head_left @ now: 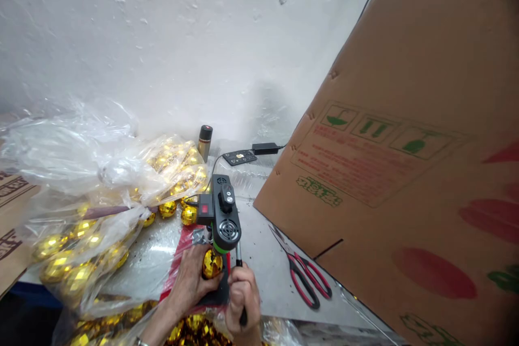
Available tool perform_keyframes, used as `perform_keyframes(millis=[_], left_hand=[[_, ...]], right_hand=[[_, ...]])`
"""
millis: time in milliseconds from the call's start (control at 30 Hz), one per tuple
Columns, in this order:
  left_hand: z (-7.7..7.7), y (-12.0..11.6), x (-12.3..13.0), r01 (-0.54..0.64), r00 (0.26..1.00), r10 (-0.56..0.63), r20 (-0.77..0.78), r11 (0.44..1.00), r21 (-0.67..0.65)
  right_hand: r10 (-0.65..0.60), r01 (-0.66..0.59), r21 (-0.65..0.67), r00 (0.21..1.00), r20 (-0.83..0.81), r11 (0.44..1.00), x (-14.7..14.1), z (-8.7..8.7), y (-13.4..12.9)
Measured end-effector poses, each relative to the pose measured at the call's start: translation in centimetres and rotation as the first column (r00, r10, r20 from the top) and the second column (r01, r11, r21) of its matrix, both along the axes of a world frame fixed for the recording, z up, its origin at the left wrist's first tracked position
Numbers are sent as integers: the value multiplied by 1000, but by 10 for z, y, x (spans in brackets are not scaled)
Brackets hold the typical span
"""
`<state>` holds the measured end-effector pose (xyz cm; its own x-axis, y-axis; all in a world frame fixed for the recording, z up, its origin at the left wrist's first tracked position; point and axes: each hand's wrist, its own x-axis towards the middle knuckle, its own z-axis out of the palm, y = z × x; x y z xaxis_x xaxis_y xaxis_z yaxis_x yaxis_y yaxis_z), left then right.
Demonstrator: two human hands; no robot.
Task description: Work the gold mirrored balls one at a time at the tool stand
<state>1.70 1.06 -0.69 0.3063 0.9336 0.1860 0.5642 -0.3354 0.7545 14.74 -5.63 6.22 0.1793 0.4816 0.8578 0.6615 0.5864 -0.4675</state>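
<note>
My left hand [190, 275] is closed round a gold mirror-faceted ball [212, 264], with thumb and fingers on its sides. The ball sits just under the near end of a small black bench machine [226, 211] with round vents, a knob and a green rim. Just right of the ball, my right hand [244, 300] is wrapped round the black grip of a metal rod [239, 251] that rises beside the machine. Whether the rod is joined to the machine I cannot tell. A red switch box [205, 209] is on the machine's left side.
Clear plastic bags [93, 248] of gold balls lie left, with more gold balls [194, 330] at the near edge. Red-handled scissors [304, 275] lie on the right. A large cardboard box [389, 92] leans over there. Behind are a spray can [205, 141] and a power adapter [265, 148].
</note>
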Motion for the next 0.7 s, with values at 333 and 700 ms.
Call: perform_keyframes(millis=[333,700], left_hand=[[-95,-49,-54,102,994,-85,-68,943,315],[36,86,-24,-386,923,383,-45,911,-144]], right_hand=[[46,-59,-58,978,-202,997,-5,83,5],[77,-77,3,979,-189,997,-8,53,5]])
